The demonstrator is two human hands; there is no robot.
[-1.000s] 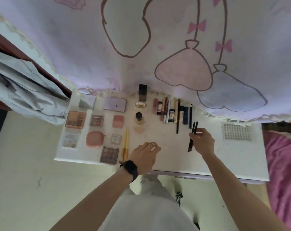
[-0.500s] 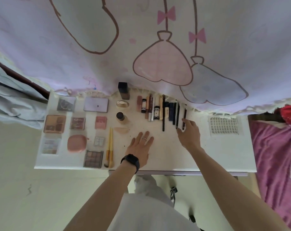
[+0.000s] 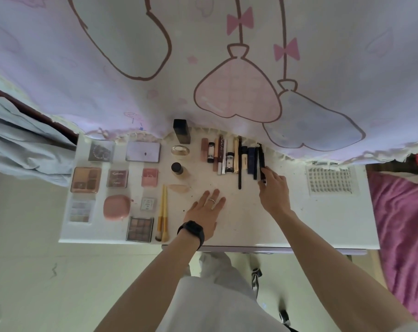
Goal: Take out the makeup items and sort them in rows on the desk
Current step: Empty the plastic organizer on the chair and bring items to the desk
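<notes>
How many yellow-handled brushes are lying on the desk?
2. The left brush and the right brush lie side by side near the front edge of the desk, between the nine-pan palette and the left hand. None seems hidden.

Desk (image 3: 298,224): smooth white surface, slight sheen. Curtain (image 3: 107,68): printed matt cloth. Brushes (image 3: 163,212): pale wood-like handles. Palette (image 3: 86,179): glossy clear plastic lid. Ring (image 3: 211,200): bright metal.
</notes>
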